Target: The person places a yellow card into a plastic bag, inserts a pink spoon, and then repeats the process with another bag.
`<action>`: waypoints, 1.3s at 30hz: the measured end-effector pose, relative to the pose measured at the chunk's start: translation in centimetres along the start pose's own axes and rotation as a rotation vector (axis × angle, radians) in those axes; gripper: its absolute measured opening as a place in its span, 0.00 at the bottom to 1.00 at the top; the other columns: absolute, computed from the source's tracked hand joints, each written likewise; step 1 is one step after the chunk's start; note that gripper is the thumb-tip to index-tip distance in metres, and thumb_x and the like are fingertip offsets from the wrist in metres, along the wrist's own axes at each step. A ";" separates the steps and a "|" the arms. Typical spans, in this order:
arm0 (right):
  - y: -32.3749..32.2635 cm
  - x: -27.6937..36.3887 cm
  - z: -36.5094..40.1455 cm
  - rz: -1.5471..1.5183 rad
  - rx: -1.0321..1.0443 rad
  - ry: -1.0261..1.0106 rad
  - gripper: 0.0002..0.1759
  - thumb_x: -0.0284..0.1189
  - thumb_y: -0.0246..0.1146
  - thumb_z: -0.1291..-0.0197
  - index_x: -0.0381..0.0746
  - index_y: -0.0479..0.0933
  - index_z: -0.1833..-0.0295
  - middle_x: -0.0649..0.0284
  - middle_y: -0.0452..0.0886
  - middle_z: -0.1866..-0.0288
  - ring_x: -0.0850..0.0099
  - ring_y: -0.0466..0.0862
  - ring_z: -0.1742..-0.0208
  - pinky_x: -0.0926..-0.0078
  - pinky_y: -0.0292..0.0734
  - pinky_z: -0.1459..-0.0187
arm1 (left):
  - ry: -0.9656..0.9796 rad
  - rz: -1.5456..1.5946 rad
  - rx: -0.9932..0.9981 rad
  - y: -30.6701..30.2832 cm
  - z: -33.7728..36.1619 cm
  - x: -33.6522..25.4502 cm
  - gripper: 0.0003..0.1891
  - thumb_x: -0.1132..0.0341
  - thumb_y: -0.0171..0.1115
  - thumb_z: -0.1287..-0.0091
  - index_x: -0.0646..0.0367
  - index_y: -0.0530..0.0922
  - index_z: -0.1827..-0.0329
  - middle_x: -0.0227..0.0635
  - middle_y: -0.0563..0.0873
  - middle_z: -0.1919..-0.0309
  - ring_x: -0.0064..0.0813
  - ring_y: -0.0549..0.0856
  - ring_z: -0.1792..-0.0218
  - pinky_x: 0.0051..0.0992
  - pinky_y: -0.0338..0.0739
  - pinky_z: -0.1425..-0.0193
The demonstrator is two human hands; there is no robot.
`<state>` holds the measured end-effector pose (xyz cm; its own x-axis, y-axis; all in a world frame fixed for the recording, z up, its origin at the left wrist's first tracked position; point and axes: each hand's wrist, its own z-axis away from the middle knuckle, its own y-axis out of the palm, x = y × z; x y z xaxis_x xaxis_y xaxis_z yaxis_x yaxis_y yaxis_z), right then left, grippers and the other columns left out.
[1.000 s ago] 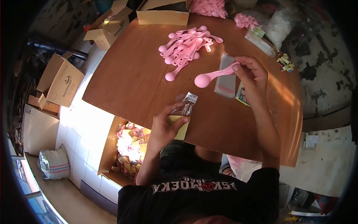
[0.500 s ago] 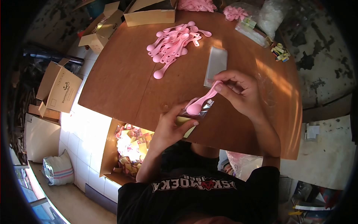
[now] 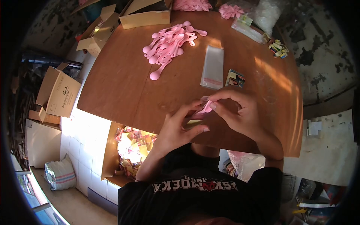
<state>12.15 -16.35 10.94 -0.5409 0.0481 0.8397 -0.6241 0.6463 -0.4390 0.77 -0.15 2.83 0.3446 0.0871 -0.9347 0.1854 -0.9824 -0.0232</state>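
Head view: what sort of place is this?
Probably a small packing workshop, perhaps in a home: a heap of pink spoons and a stack of clear bags lie on the table, beside an open carton of pink-and-yellow items.

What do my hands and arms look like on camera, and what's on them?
Your left hand and right hand show five-fingered shapes, with no gloves or watch visible. Forearms are bare; the black T-shirt has short, plain sleeves.
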 end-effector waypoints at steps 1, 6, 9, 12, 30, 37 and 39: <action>-1.2 1.4 -0.1 0.119 -0.105 -0.132 0.08 0.18 0.67 0.41 0.32 0.82 0.55 0.58 0.86 0.59 0.69 0.87 0.57 0.75 0.81 0.53 | 0.003 0.004 0.001 -0.1 -0.2 0.0 0.32 0.70 0.76 0.42 0.63 0.72 0.35 0.47 0.83 0.46 0.34 0.86 0.48 0.30 0.81 0.46; -3.7 3.0 -1.2 0.287 -0.506 -0.441 0.07 0.19 0.67 0.41 0.33 0.83 0.56 0.58 0.87 0.61 0.69 0.88 0.60 0.75 0.81 0.58 | 0.168 -0.160 -0.153 -0.8 -0.7 0.1 0.37 0.66 0.79 0.47 0.63 0.71 0.35 0.51 0.76 0.37 0.47 0.75 0.34 0.39 0.71 0.32; -3.0 1.1 -2.2 0.302 -0.144 -0.126 0.08 0.20 0.66 0.40 0.34 0.84 0.54 0.57 0.87 0.59 0.68 0.88 0.61 0.76 0.81 0.60 | 0.181 -0.183 -0.151 -0.7 -1.0 -0.2 0.31 0.70 0.76 0.44 0.64 0.73 0.37 0.51 0.77 0.39 0.47 0.77 0.36 0.38 0.72 0.34; -1.5 0.9 -2.1 0.372 -0.161 -0.185 0.07 0.18 0.69 0.43 0.33 0.85 0.58 0.59 0.87 0.65 0.73 0.84 0.68 0.78 0.77 0.65 | 0.178 -0.199 -0.152 -0.6 -1.5 -0.5 0.28 0.71 0.74 0.42 0.64 0.74 0.38 0.52 0.76 0.39 0.46 0.77 0.37 0.38 0.73 0.35; 0.2 2.5 -0.7 0.760 -0.064 -0.441 0.11 0.23 0.73 0.54 0.38 0.83 0.62 0.63 0.80 0.56 0.61 0.82 0.50 0.64 0.80 0.52 | -0.182 0.152 -0.151 0.5 -1.7 -3.0 0.08 0.73 0.61 0.29 0.69 0.84 0.53 0.35 0.90 0.68 0.19 0.88 0.68 0.18 0.82 0.64; 0.5 2.8 0.1 0.976 -0.020 -0.481 0.10 0.22 0.69 0.57 0.35 0.79 0.65 0.64 0.78 0.59 0.64 0.80 0.53 0.65 0.79 0.54 | -0.033 -0.233 -0.008 0.3 -1.5 -4.3 0.12 0.78 0.62 0.36 0.69 0.82 0.50 0.44 0.88 0.67 0.28 0.90 0.67 0.24 0.83 0.66; 0.2 2.5 0.3 1.008 -0.019 -0.504 0.09 0.25 0.68 0.58 0.36 0.78 0.68 0.64 0.77 0.61 0.65 0.80 0.52 0.65 0.79 0.53 | 0.030 -0.300 0.083 0.3 -1.4 -4.2 0.18 0.81 0.60 0.40 0.67 0.80 0.45 0.45 0.88 0.63 0.39 0.90 0.65 0.30 0.84 0.65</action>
<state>10.48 -16.34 12.81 -0.9620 0.2442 -0.1223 0.2326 0.4977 -0.8356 0.70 -0.55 7.25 0.3135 0.3789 -0.8707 0.2079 -0.9221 -0.3264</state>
